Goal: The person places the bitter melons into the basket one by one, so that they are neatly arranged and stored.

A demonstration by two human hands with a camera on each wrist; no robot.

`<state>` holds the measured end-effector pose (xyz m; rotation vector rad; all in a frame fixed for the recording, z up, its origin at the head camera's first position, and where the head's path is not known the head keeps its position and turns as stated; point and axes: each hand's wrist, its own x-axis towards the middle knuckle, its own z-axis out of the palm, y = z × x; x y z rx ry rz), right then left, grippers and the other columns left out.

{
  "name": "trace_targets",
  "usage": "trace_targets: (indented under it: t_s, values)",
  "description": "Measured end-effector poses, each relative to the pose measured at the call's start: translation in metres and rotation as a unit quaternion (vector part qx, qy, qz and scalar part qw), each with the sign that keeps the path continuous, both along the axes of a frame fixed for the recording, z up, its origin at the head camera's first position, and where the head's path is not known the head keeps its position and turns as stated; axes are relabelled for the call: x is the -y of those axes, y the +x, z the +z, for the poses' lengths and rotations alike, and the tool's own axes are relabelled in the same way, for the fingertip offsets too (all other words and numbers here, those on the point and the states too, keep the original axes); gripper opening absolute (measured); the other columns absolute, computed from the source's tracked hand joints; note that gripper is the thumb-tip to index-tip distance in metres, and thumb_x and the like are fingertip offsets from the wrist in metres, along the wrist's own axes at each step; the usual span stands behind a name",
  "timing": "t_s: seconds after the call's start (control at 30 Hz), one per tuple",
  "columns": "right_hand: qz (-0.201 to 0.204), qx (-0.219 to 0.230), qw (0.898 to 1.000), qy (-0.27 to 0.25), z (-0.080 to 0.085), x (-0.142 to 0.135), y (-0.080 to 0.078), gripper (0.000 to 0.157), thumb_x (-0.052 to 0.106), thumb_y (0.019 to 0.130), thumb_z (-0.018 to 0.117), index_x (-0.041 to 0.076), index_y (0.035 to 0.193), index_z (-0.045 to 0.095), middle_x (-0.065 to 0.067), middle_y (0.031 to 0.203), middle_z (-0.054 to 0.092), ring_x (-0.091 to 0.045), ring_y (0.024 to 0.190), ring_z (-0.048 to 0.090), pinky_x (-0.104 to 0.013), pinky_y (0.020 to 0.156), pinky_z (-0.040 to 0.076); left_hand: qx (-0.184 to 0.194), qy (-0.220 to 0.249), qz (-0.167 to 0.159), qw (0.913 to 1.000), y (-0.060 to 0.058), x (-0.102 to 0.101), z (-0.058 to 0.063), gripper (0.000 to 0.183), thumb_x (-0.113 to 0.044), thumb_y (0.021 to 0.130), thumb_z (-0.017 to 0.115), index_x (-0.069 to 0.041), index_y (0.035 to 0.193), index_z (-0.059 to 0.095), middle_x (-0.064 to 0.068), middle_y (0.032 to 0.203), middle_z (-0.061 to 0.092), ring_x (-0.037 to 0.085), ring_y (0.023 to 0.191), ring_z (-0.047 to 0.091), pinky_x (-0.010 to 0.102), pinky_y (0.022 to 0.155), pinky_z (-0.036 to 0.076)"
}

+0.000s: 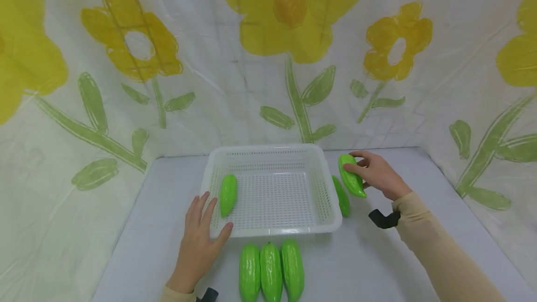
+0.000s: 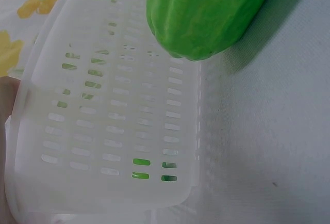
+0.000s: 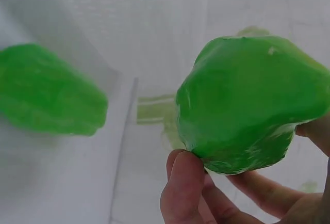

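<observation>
Left hand (image 1: 199, 241): at the basket's near left corner, fingers apart and extended over the rim; whether they press on it, cannot tell. Nearer of the two hands to the gourd inside.

Gourd inside (image 1: 228, 195): one, green, against the left side of the basket, long axis running front to back.

Basket (image 1: 272, 231): white, perforated, rectangular, wider than deep.

Front gourds: three green, side by side on the table before the basket, left one (image 1: 250, 271), middle one (image 1: 271, 271), right one (image 1: 293, 269); long axes roughly front to back.

Side gourd (image 1: 342, 198): just outside the right wall, partly hidden by it.

Held gourd (image 1: 352, 183): right of the basket wall, outside it, beyond the side gourd; long axis slanted, blunt end far and left, pointed tip near and right.

Right hand (image 1: 379, 175): fingers clamped on the held gourd, reaching it from the right.

Table (image 1: 155, 218): pale, flat, matt.

Surround: whitish sheeting (image 1: 201, 120) behind and at both sides, painted with yellow flowers and green stems.
</observation>
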<state>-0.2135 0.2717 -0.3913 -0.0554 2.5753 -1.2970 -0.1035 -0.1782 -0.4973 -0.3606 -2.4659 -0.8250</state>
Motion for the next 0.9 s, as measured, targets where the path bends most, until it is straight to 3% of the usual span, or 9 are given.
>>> trace_targets:
  t_s: [0.3, 0.9]
  values:
    - [0.01, 0.003, 1.0, -0.013, 0.008, 0.023, -0.003, 0.078, 0.047, 0.1, 0.068, 0.002, 0.157, 0.039, -0.03, 0.134, 0.06, -0.022, 0.088, 0.071, -0.039, 0.074, 0.064, 0.009, -0.004, 0.002, 1.0, 0.0, 0.0, 0.001, 0.074, -0.029, 0.09, 0.078, 0.003, 0.15, 0.048, 0.023, 0.163, 0.037, 0.048, 0.153, 0.026, 0.076, 0.111, 0.034]
    - [0.03, 0.003, 0.999, -0.035, 0.003, 0.065, -0.015, 0.065, 0.04, 0.099, 0.07, 0.006, 0.15, 0.048, -0.023, 0.123, 0.066, -0.023, 0.084, 0.07, -0.038, 0.069, 0.063, 0.018, -0.01, 0.011, 0.9997, 0.0, 0.0, 0.0, 0.074, -0.031, 0.09, 0.078, 0.002, 0.15, 0.048, 0.021, 0.164, 0.036, 0.047, 0.153, 0.026, 0.075, 0.112, 0.036]
